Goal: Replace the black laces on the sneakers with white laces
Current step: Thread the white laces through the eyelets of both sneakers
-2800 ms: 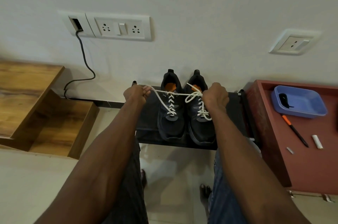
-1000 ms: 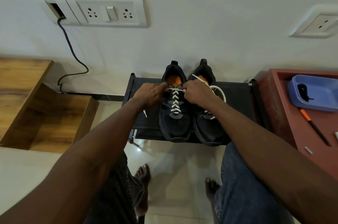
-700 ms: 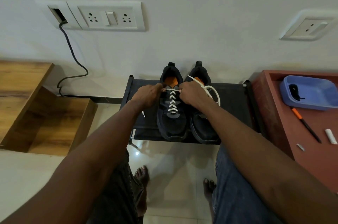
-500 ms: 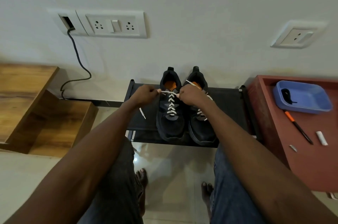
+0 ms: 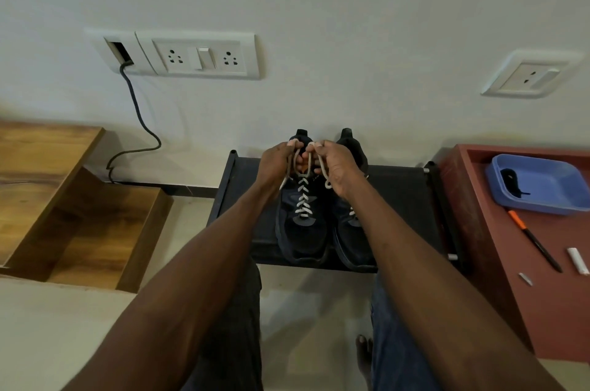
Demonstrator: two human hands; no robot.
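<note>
White lace [image 5: 302, 202] runs toe-to-tongue up the left sneaker [image 5: 301, 224], just below both hands. Left hand [image 5: 275, 164] and right hand [image 5: 335, 167] each pinch 1 loop, side by side, ready to cross.

two sneakers [image 5: 303, 224], one tray [image 5: 539, 186], two hands [image 5: 276, 164]

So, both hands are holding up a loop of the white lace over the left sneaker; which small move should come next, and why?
Probably cross the two loops and pull them tight into a bow. The left hand and the right hand each pinch a loop of the white lace, which already criss-crosses the whole left sneaker, so only the knot seems left.
</note>
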